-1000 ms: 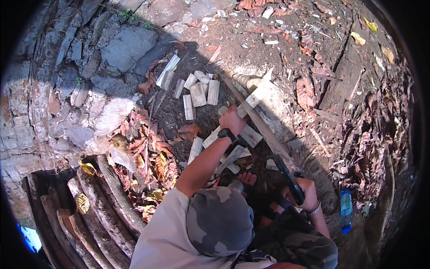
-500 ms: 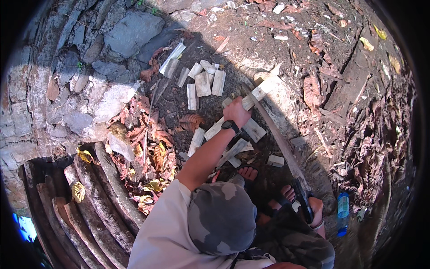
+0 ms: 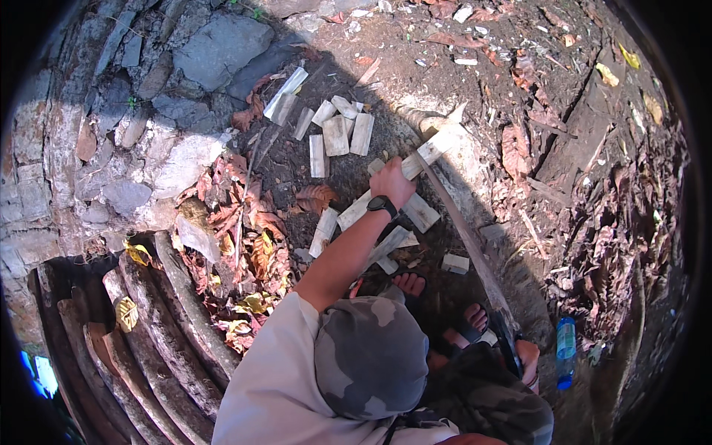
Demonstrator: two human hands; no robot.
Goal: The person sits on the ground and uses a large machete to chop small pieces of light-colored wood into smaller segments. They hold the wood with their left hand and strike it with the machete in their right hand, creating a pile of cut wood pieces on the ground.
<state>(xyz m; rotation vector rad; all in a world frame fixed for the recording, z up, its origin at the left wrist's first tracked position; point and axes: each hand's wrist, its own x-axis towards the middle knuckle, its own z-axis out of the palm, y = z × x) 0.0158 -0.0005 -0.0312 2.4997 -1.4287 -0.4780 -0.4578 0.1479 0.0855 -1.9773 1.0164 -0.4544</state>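
My left hand (image 3: 393, 183), with a dark watch on the wrist, is closed on a pale wooden board (image 3: 437, 148), pressing it down. Its far end reaches into sunlight, where a light wooden block lies underneath. Across the board, just right of those fingers, lies the narrow end of a long handsaw (image 3: 467, 237). My right hand (image 3: 528, 361) grips the dark handle at the saw's near end, partly hidden behind it. Several short cut wood blocks (image 3: 336, 136) lie beyond my left hand. More wood pieces (image 3: 421, 213) rest under and beside my left forearm.
A stone wall (image 3: 222, 55) rises at the left. Below it are stacked logs (image 3: 159, 326) and dry leaves (image 3: 261, 259). A plastic bottle (image 3: 566, 348) with a blue cap stands or lies by my right hand. A camouflage cap (image 3: 371, 356) covers the lower middle.
The saw has slid back toward the lower right, its tip now at the board. My right hand has shifted slightly that way; my left hand keeps its place on the board.
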